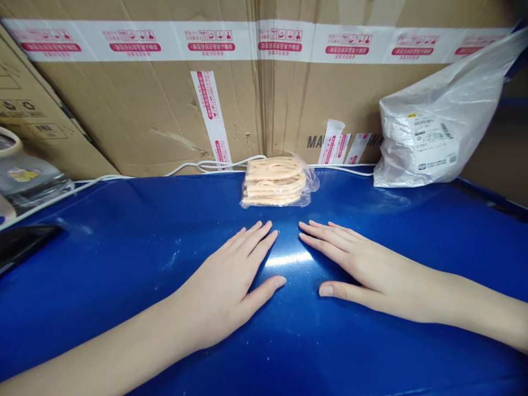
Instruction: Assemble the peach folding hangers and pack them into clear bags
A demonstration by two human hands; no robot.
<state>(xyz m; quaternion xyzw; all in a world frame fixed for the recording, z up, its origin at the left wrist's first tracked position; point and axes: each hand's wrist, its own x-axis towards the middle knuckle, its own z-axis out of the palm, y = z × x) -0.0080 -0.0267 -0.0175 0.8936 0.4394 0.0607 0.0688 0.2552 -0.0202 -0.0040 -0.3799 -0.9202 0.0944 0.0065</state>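
Note:
My left hand (235,280) lies palm down on the blue table (264,352), its fingers stretched out and its thumb pointing right. Opposite it, my right hand (358,264) rests flat with fingers spread, its thumb pointing left. A gap of bare blue surface separates the two hands, and neither holds anything. Just beyond the fingertips sits a clear plastic bag with pale, beige looped pieces (274,181) stacked inside. Neither hand touches the bag.
Cardboard boxes (157,104) with red-and-white tape stand along the back. A white plastic parcel (429,132) is at the back right. A white cable (185,166) runs along the rear edge. At the left are a dark flat object (25,242) and a translucent container (28,170).

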